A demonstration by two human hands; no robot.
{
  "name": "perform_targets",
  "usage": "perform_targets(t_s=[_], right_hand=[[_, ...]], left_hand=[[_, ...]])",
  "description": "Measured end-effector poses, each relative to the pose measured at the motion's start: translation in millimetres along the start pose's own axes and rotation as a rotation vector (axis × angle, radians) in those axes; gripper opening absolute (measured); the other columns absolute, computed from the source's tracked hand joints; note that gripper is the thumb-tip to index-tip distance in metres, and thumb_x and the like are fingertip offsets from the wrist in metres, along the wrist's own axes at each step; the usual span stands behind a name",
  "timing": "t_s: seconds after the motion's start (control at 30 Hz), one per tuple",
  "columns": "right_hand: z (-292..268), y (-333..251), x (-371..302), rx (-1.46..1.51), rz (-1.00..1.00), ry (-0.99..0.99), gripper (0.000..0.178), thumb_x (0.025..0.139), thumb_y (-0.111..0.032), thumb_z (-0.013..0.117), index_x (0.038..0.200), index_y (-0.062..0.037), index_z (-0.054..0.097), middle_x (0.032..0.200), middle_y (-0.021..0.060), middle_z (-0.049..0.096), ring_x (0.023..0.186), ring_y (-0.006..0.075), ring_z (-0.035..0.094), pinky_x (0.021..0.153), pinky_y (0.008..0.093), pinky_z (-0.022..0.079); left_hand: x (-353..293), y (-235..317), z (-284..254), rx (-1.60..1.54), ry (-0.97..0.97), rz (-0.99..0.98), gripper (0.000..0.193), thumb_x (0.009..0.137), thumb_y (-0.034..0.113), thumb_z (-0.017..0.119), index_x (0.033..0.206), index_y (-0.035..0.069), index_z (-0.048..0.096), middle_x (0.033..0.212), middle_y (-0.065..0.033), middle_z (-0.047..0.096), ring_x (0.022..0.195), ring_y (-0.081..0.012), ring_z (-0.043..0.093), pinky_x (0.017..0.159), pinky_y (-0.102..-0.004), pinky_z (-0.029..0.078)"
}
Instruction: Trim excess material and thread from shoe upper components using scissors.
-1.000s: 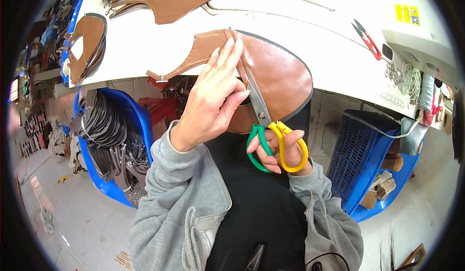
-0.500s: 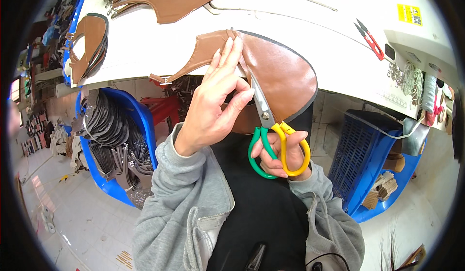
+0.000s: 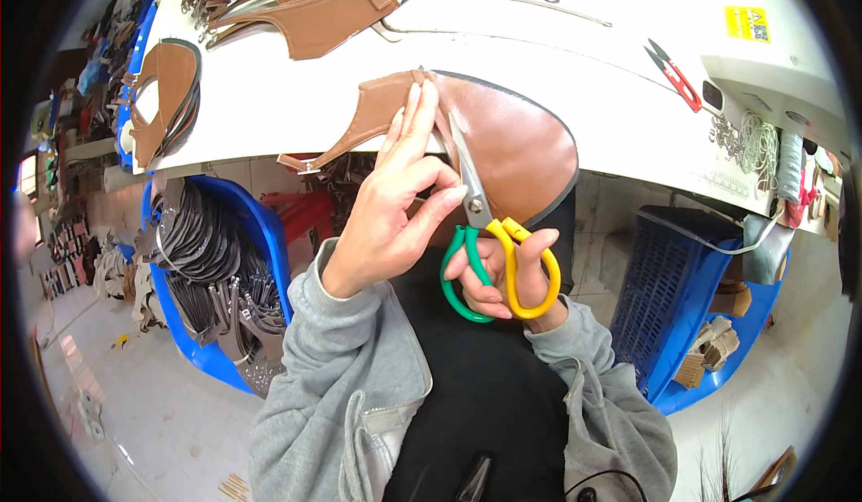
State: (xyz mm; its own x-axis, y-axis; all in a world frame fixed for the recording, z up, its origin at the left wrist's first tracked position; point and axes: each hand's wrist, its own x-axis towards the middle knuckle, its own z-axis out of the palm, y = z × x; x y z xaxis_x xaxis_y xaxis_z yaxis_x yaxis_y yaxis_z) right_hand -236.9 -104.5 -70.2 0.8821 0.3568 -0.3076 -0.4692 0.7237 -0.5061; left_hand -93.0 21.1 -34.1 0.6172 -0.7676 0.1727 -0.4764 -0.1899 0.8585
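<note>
A brown leather-like panel [image 3: 516, 147] with a dark edge lies partly on the white table and hangs over its front edge. From its left side a narrower brown arm runs to a small metal buckle. My left hand [image 3: 404, 192] rests on the panel, two fingers stretched along a fold, thumb and bent index finger closed at the narrow strip beside the scissors. My right hand [image 3: 516, 273] holds scissors [image 3: 476, 206] by one green and one yellow handle. Their blades point away from me, along that strip; the blades look nearly closed.
More brown pieces with straps [image 3: 323, 8] lie at the table's back left, and another [image 3: 166, 98] at its left end. Red-handled snips [image 3: 678, 80] lie at the right. Below stand a blue bin [image 3: 260, 233] of dark straps and a blue crate [image 3: 660, 277].
The scissors and my right hand have shifted slightly left. The panel and table sit a little lower in the view, with my left hand still on the panel.
</note>
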Motion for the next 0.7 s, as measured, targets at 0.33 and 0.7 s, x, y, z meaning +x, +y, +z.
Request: perform_targets(t_s=[0.33, 0.7], right_hand=[[4.5, -5.7, 10.4, 0.012, -0.010, 0.019, 0.102, 0.064, -0.084, 0.011, 0.093, 0.0049, 0.053, 0.045, -0.0035, 0.031, 0.029, 0.0044, 0.029, 0.030, 0.0164, 0.025], [1.9, -18.5, 27.8, 0.311, -0.121, -0.130, 0.089, 0.067, -0.082, 0.016, 0.077, 0.0011, 0.046, 0.041, -0.0038, 0.035, 0.026, 0.0045, 0.036, 0.027, 0.0146, 0.025]], left_hand=[[-2.7, -1.9, -10.3, -0.269, -0.121, -0.041, 0.009, 0.080, 0.014, 0.062, 0.074, 0.007, 0.061, 0.144, -0.0284, -0.006, 0.135, -0.0366, -0.011, 0.106, -0.0452, -0.006], [-5.7, -2.8, -10.4, -0.553, -0.190, -0.078, 0.011, 0.081, 0.016, 0.063, 0.075, 0.006, 0.061, 0.144, -0.0260, -0.009, 0.135, -0.0331, -0.016, 0.107, -0.0441, -0.001]])
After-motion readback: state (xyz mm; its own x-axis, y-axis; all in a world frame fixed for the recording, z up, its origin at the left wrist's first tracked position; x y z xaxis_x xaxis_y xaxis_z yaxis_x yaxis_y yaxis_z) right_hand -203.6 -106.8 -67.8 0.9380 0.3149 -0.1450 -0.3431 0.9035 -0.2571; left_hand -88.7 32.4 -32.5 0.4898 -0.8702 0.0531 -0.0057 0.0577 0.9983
